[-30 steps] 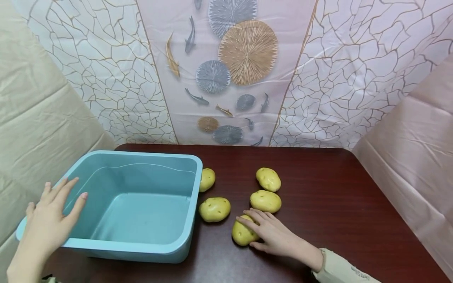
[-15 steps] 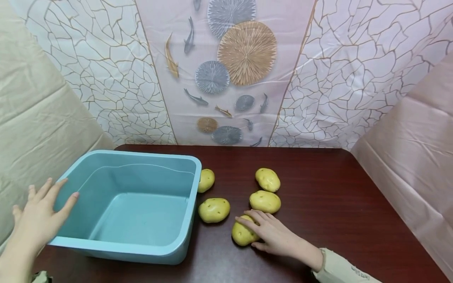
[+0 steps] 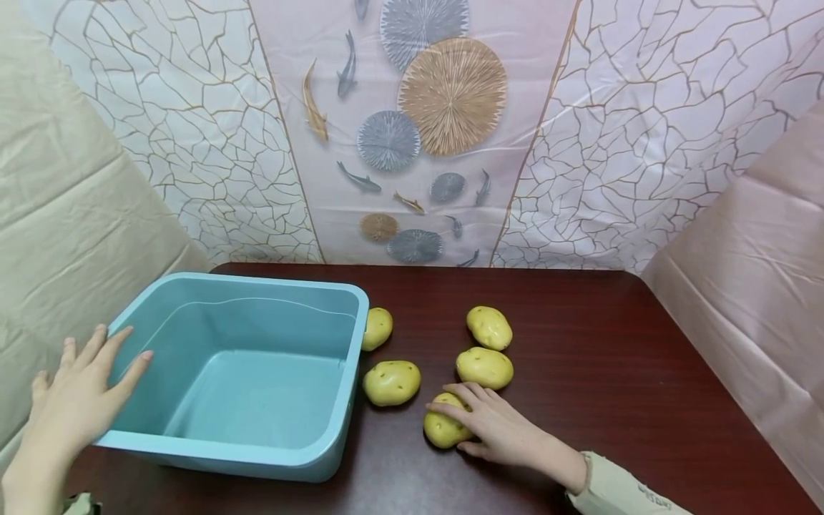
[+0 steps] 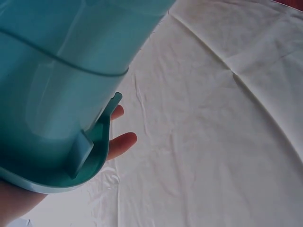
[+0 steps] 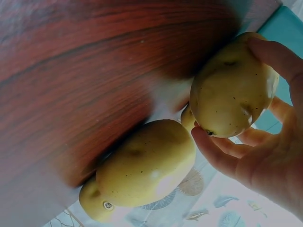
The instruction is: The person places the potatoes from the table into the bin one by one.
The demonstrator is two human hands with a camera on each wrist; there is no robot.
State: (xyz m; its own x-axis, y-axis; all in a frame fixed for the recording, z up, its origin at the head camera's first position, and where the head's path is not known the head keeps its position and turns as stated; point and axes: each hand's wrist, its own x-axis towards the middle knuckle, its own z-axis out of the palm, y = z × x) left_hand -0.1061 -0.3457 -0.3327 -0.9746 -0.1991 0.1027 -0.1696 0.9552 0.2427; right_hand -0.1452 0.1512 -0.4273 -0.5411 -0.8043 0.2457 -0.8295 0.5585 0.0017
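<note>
My right hand point(image 3: 505, 431) grips a yellow potato point(image 3: 442, 427) on the table, fingers over its top and thumb at its near side. The right wrist view shows this potato point(image 5: 232, 87) between thumb and fingertips. Just behind it lies a second potato point(image 3: 485, 368), with a third potato point(image 3: 489, 327) farther back. My left hand point(image 3: 72, 402) is spread at the left rim of a blue plastic basin point(image 3: 206, 448), fingers apart and fairly straight. From the left wrist, fingertips point(image 4: 122, 144) show past the basin's rim point(image 4: 105, 158), which hides much of the hand.
Between the basin and my right hand lies another potato point(image 3: 391, 383). Farther back, one more potato point(image 3: 378, 328) is partly hidden by the basin's right wall. The dark red-brown table point(image 3: 579, 343) ends at a patterned cloth point(image 3: 412, 179) behind, with plain cloth on both sides.
My left hand has shifted a little left and outward along the basin's rim. My right hand keeps its grip on the potato, which has not moved.
</note>
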